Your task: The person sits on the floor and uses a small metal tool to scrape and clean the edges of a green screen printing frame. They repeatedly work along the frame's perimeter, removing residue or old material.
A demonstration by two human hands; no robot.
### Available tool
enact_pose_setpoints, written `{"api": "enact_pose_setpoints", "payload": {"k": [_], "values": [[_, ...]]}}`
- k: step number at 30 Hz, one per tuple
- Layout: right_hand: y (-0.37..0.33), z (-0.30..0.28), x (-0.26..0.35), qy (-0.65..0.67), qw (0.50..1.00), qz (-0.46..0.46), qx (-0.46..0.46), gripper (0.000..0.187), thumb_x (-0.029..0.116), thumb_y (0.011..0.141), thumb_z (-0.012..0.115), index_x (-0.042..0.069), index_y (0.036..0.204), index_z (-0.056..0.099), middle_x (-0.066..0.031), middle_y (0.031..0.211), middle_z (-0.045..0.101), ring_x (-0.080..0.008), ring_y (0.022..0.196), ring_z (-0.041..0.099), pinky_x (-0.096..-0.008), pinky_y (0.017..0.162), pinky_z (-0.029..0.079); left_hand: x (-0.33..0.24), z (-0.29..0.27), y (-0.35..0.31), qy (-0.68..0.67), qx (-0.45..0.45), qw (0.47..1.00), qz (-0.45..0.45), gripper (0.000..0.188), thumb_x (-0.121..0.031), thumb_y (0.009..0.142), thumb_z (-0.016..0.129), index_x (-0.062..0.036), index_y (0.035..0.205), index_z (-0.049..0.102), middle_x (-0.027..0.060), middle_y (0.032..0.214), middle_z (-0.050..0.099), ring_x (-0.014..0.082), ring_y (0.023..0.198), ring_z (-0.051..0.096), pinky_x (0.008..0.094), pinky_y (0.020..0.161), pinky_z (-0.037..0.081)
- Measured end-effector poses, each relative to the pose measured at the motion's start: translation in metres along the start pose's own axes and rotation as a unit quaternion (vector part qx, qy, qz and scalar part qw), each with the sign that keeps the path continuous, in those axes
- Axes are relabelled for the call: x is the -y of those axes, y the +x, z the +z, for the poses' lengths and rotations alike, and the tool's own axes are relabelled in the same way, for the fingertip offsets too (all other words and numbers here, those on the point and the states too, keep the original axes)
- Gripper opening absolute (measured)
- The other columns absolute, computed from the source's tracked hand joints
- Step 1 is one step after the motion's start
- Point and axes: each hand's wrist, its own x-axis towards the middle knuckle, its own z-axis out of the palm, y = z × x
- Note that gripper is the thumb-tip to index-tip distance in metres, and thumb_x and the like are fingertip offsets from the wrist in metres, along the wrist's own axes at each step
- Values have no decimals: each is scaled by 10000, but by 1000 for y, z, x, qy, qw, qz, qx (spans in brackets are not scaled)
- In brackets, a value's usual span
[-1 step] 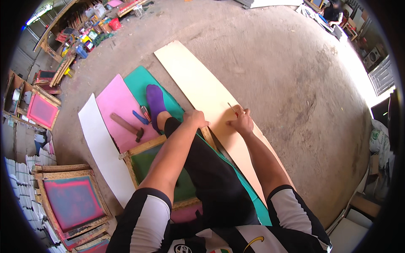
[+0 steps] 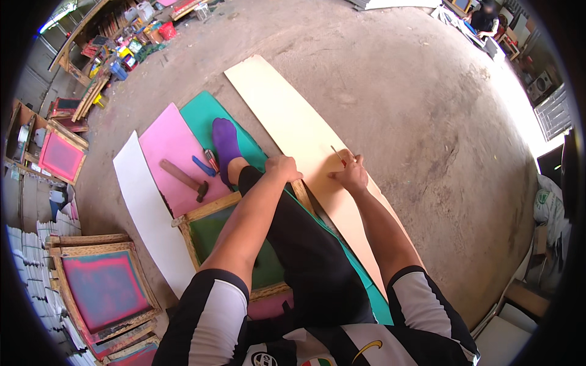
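Note:
I sit on a concrete floor with one leg stretched out, the foot in a purple sock. My right hand presses on a long cream board and pinches a thin pencil whose tip touches the board. My left hand is curled over the far corner of a wooden screen frame that lies under my leg, right beside the cream board. Under the board's left edge lies a green sheet.
A pink sheet and a white sheet lie to the left. On the pink sheet are a hammer, a blue-handled tool and a red tool. Stacked screen frames stand at lower left. A person sits at far right.

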Motion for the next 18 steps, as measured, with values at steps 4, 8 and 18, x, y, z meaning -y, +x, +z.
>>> {"api": "enact_pose_setpoints", "payload": {"k": [4,8,18], "values": [[5,2,-2,-5,1000,-10,-13,977,400,657,968,217,1491,494,-157,1387,519,-404,1163,679,-488,935,588,-6,-15,-15,22,-31,999,-7,476,-503,855,693,-129,1128,807,112,1177,779,276,1073,751,408,882,599],[-4,6,3,-16,999,-40,12,972,424,667,949,235,1505,493,-149,1418,510,-396,1155,689,-483,927,593,-3,-10,-18,10,-56,998,11,474,-502,853,708,-126,1125,805,115,1175,777,269,1084,746,396,888,598],[-16,0,12,-48,995,-64,65,969,425,726,902,281,1556,424,-162,1498,473,-359,1162,703,-467,920,599,-3,0,-18,-60,-106,992,-12,448,-508,905,682,-110,1059,815,126,1103,789,321,1064,745,450,896,589]]}}
